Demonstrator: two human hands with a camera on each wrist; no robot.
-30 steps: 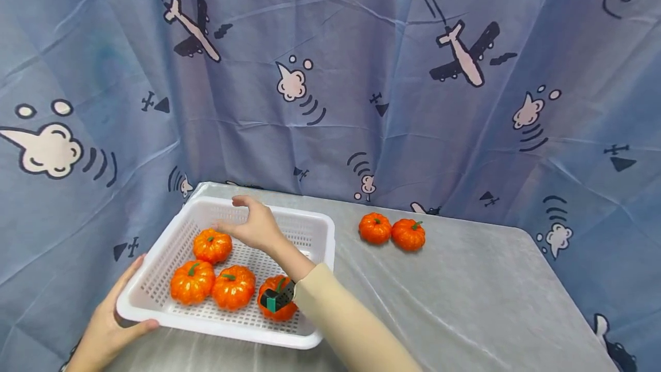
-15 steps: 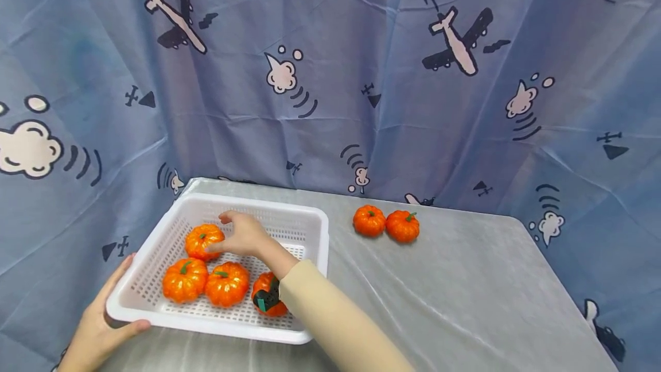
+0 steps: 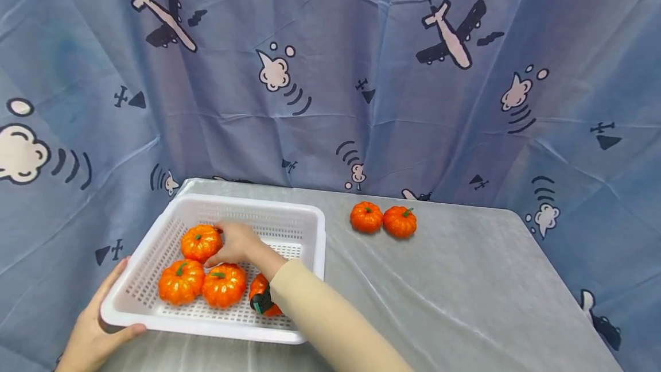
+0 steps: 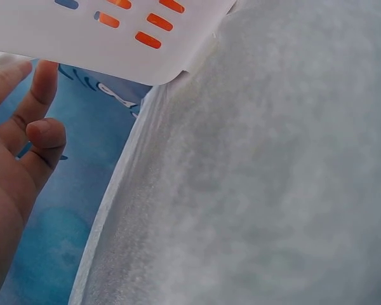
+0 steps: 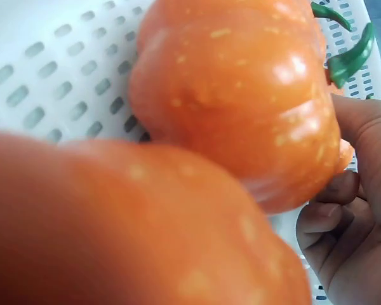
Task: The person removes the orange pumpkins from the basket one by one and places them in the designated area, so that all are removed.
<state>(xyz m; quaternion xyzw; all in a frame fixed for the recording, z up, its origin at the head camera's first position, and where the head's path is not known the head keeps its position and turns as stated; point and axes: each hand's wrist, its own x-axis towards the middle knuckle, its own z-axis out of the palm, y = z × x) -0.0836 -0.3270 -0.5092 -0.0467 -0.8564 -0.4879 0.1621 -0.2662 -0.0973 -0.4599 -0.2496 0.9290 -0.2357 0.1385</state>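
A white perforated basket point(image 3: 311, 233) stands on the left of the grey table and holds several small orange pumpkins. My right hand point(image 3: 223, 243) reaches into it and grips the far pumpkin point(image 3: 198, 242); in the right wrist view the thumb and curled fingers point(image 5: 338, 210) wrap that pumpkin point(image 5: 241, 95). Another pumpkin point(image 5: 133, 229) fills the foreground there, blurred. My left hand point(image 3: 99, 317) holds the basket's near left corner, thumb on the rim; its fingers point(image 4: 25, 127) lie under the basket corner point(image 4: 114, 38).
Two more pumpkins point(image 3: 366, 216) point(image 3: 399, 221) sit side by side on the table point(image 3: 454, 291) near the back edge. A blue curtain with aeroplane prints point(image 3: 361, 73) hangs behind and at both sides. The table's left edge point(image 4: 124, 190) runs just beside my left hand.
My right hand has come down from above the basket onto the far pumpkin and closed round it. The left hand has stayed on the basket corner.
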